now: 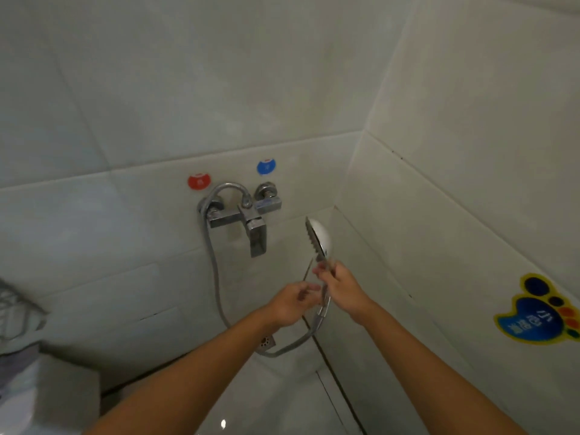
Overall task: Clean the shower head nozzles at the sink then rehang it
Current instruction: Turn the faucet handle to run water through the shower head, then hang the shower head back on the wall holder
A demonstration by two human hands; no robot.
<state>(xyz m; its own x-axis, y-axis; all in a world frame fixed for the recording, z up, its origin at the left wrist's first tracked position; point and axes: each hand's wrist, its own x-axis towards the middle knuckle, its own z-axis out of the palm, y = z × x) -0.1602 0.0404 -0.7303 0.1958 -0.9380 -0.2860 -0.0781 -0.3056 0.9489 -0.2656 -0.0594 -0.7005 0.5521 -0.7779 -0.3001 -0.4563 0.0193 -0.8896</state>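
A chrome shower head [318, 238] points up and to the left, its nozzle face seen edge-on, in front of the tiled corner. My right hand [343, 288] grips its handle just below the head. My left hand [290, 302] is beside the lower handle, fingers curled toward it; whether it holds the handle is unclear. A metal hose [216, 277] runs from the handle's base down in a loop and up to the wall mixer tap [243, 216].
Red [199, 181] and blue [266, 167] round markers sit on the wall above the tap. A floor drain [267, 341] lies below my left wrist. A wire rack [15, 312] is at the left edge. A foot-shaped blue sticker [538, 312] is on the right wall.
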